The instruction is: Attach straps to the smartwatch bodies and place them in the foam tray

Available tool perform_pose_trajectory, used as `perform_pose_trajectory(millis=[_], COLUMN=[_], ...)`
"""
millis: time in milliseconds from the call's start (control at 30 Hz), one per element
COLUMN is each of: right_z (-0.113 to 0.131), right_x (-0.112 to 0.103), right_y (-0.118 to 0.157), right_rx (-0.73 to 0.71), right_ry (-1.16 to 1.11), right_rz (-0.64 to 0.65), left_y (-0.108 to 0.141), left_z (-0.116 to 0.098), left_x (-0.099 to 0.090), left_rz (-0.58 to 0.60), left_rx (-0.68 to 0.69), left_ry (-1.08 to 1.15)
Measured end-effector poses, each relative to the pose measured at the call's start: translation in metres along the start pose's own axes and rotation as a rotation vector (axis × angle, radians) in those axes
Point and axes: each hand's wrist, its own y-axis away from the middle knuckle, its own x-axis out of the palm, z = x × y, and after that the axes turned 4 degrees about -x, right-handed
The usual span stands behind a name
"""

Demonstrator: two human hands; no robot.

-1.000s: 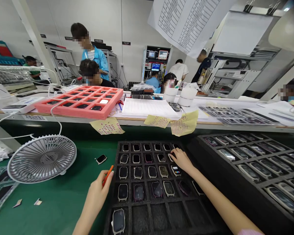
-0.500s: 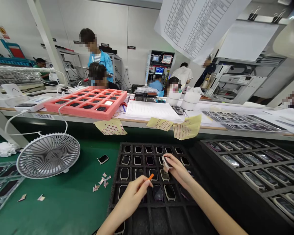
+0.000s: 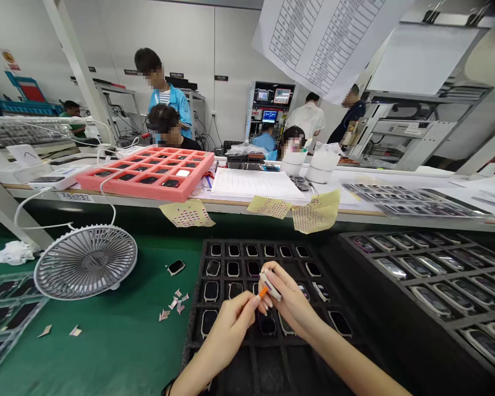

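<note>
A: Hands first. What is the right one doing?

B: Right hand (image 3: 293, 297): thumb and fingers pinching a pale watch (image 3: 273, 289), edge tilted toward the wearer. Watch is up over the middle of a black foam tray (image 3: 268, 366), off its cells.

A: And the left?

B: Left hand (image 3: 233, 320): thumb and forefinger pressed together on a slim orange tool (image 3: 263, 292). Its tip is at the watch's edge; contact or mere overlap, I cannot tell. Remaining left fingers curl in; their exact hold is hidden.

A: Around them?

B: Rows of watches in the tray's compartments, beyond and beneath the hands. Second dark tray (image 3: 381, 319) to the right, also loaded.

A: Left side?

B: Green mat (image 3: 127, 352). On it a grey fan (image 3: 86, 263), one loose watch (image 3: 176, 268) near the tray, small paper-like scraps (image 3: 175, 303) nearer the wearer.

A: Shelf beyond?

B: Pink foam tray (image 3: 148, 193) with dark pieces, printed sheets (image 3: 256, 183) just beside it.
</note>
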Motion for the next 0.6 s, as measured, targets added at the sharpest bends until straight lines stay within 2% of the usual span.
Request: perform_pose_trajectory(millis=[200, 367, 467, 600], right_z=[0.004, 0.001, -0.002, -0.007], right_x=[-0.002, -0.002, 0.001, 0.009], right_y=[0.000, -0.002, -0.003, -0.002], right_rx=[-0.130, -0.148, -0.081, 0.130], right_ry=[0.282, 0.342, 0.193, -0.217], right_rz=[0.028, 0.023, 0.045, 0.090], left_y=[0.000, 0.001, 0.000, -0.002], left_z=[-0.003, -0.002, -0.004, -0.003], left_x=[-0.003, -0.004, -0.005, -0.003], left_rz=[0.032, -0.047, -0.004, 0.022], left_rx=[-0.037, -0.029, -0.020, 0.042], left_ry=[0.016, -0.016, 0.021, 0.088])
